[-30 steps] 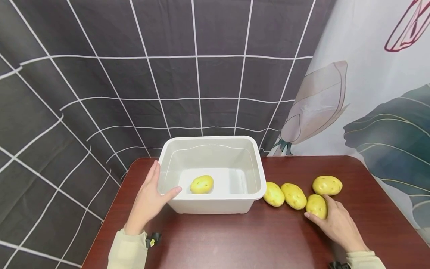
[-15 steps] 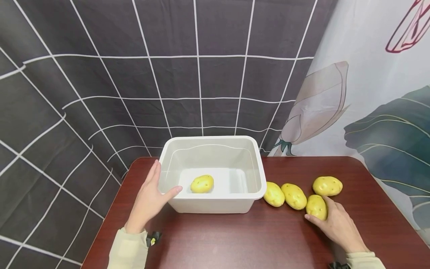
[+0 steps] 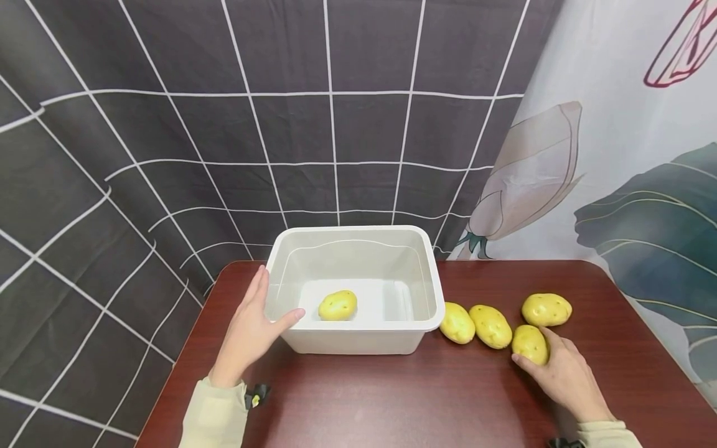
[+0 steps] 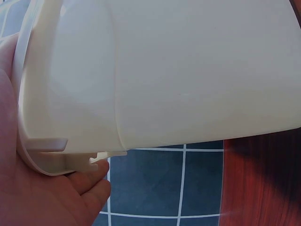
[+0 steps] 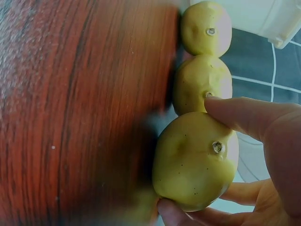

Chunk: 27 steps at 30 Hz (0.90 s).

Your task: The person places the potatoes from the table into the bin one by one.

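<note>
A white plastic tub (image 3: 358,341) stands on the table with one yellow potato (image 3: 338,305) inside. My left hand (image 3: 246,336) holds its front left corner, thumb over the front rim and fingers along the left side. The left wrist view shows fingertips (image 4: 96,186) bent around beneath the rim. At the right, my right hand (image 3: 566,376) grips a potato (image 5: 195,160) between thumb and fingers, low at the table. Two more potatoes (image 3: 456,323) (image 3: 490,326) lie in a row between it and the tub. Another potato (image 3: 546,309) lies just behind the gripped one.
The dark red wooden table (image 3: 358,398) has rounded far corners. A dark grey cloth (image 3: 370,124) with white grid lines hangs behind and to the left. On the right hangs a pale curtain (image 3: 616,155) with a printed flower and leaves.
Very little differs. The potato in my right hand has shifted slightly to the right along with the hand. My left hand stays on the tub.
</note>
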Motion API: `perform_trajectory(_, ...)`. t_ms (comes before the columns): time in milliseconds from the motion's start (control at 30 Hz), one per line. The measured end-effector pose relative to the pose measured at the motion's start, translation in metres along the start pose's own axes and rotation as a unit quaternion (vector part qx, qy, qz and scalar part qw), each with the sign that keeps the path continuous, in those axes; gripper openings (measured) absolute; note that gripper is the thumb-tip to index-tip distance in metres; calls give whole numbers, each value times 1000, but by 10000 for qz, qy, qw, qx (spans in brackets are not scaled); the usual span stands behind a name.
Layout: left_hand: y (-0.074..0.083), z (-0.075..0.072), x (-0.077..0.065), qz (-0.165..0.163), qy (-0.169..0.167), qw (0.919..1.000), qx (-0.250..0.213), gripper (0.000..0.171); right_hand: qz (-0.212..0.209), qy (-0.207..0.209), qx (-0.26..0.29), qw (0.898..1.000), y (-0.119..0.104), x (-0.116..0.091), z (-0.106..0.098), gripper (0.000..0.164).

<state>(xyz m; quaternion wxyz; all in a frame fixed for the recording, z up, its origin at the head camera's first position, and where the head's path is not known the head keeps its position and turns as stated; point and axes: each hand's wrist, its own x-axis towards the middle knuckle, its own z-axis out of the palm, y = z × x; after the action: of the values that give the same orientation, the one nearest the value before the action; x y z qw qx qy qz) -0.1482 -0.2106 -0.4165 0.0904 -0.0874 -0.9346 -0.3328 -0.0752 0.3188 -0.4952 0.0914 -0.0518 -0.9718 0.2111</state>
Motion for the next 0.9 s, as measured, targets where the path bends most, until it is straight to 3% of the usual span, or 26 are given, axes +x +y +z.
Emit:
perform_trajectory(367,2,1,0,28,16,10000,-52,108,214,32,35,9998,-2,-1,-4,86)
perform_trajectory(900,0,0,0,39,38,10000,-9,108,-56,551,145,9984,-11,-3,-10,84)
